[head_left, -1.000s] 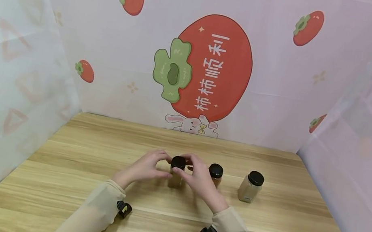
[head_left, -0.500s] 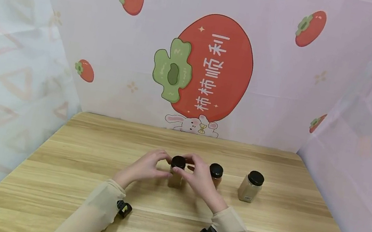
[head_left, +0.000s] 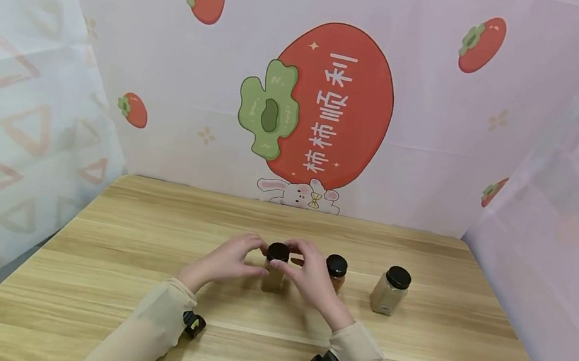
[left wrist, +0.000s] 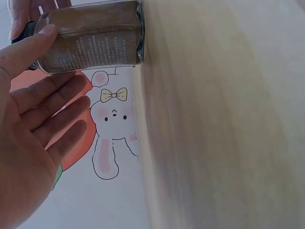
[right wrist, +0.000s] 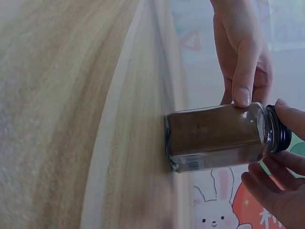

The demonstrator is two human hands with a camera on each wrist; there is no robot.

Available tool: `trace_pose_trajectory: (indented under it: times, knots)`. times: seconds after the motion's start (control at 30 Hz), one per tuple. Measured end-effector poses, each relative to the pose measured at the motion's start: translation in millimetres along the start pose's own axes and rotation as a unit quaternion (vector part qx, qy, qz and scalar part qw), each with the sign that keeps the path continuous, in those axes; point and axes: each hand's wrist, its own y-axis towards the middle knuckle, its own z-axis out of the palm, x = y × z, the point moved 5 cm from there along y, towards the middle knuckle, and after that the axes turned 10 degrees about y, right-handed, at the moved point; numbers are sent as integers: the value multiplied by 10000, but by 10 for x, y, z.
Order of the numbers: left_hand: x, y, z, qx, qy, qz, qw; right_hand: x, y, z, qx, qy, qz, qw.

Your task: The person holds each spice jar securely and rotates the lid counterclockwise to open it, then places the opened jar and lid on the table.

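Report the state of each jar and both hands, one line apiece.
Leftmost jar: upright, black lid on, brown contents; how tight the lid sits cannot be seen.
Left hand: holding that jar's body, thumb on its side.
Right hand: pinching that jar's lid.
Middle jar: upright, capped, partly hidden.
Rightmost jar: upright, capped, pale brown contents.

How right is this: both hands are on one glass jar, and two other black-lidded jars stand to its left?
Wrong side: in the head view, the two other black-lidded jars stand to the right of the glass jar. The rest holds.
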Motion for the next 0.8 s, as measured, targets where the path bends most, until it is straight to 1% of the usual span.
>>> trace_pose_trajectory:
  times: [0.2,0.33,0.57,0.8]
  knots:
    - [-28,0,-5,-41,173,155,9997,2,3,-8,-53,5,-34,10000]
    - [-40,0,-12,-21,281,183,9994,-4,8,-8,-71,0,-17,10000]
    - [-49,4,-14,42,456,192,9988,-13,33,-12,-47,-165,3,9999]
    - [-35,2,2,15,377,140,9992,-30,37,-5,-36,-234,23,9997]
